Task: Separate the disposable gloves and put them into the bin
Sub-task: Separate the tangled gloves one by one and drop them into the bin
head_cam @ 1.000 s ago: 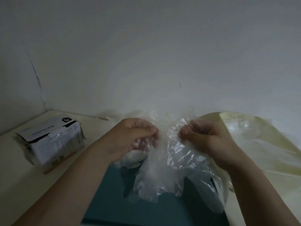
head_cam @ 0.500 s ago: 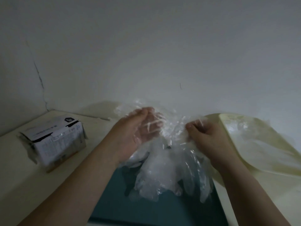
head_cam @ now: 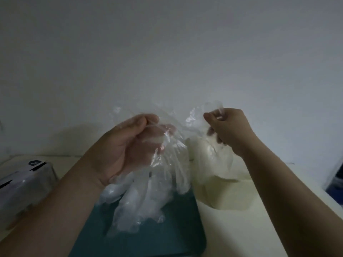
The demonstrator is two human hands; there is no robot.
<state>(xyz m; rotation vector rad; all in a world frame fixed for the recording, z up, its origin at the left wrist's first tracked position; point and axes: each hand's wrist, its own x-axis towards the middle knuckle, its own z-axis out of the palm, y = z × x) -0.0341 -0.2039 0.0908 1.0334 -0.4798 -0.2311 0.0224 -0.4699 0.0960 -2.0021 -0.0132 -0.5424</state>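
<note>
The left hand (head_cam: 130,145) grips the clear glove bunch (head_cam: 148,191) above the teal bin (head_cam: 148,240), the right hand (head_cam: 228,128) pinches its upper edge; the left box (head_cam: 24,184) print is unreadable

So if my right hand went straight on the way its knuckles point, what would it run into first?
Probably the clear gloves, whose film stretches between the hands, then the left hand. The right hand points leftward at it. Depth is hard to judge from this single view.
</note>
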